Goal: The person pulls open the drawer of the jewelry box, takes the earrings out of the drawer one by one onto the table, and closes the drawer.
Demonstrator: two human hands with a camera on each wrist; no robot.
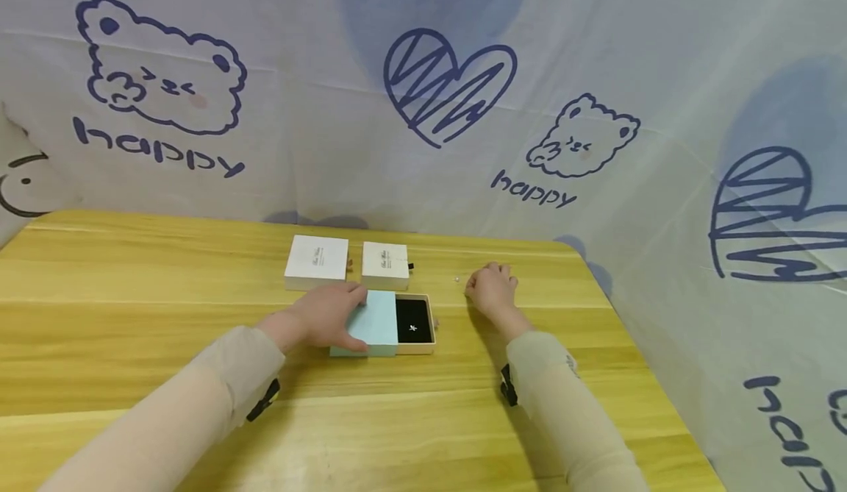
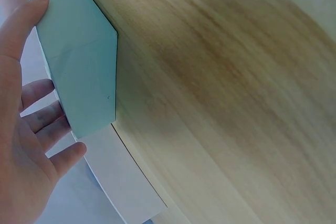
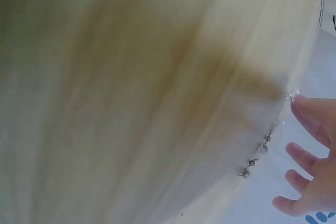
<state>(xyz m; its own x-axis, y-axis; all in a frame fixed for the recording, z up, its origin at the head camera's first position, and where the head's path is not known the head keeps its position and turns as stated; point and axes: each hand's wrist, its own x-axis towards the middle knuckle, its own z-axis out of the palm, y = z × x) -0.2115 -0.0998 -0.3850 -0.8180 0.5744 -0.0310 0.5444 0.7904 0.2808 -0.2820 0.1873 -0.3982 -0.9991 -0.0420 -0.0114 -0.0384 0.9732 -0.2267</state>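
My left hand (image 1: 327,315) grips the light blue sleeve of a small jewellery box (image 1: 376,321), thumb on one side and fingers on the other. The box's drawer (image 1: 415,349) sticks out to the right, showing a black pad (image 1: 410,312) with a small star-shaped silver piece (image 1: 413,328) on it. To the right of the box, my right hand (image 1: 492,292) is low over the table. In the right wrist view its thumb and finger pinch one end of a beaded chain (image 3: 263,149), which has clear and dark beads.
Behind the blue box stand two white boxes: a larger one (image 1: 317,257) at left and a smaller one (image 1: 385,260) with a black tab. All are on a yellow wood-grain table (image 1: 198,293). A printed cloth (image 1: 317,109) hangs along its back and right edges.
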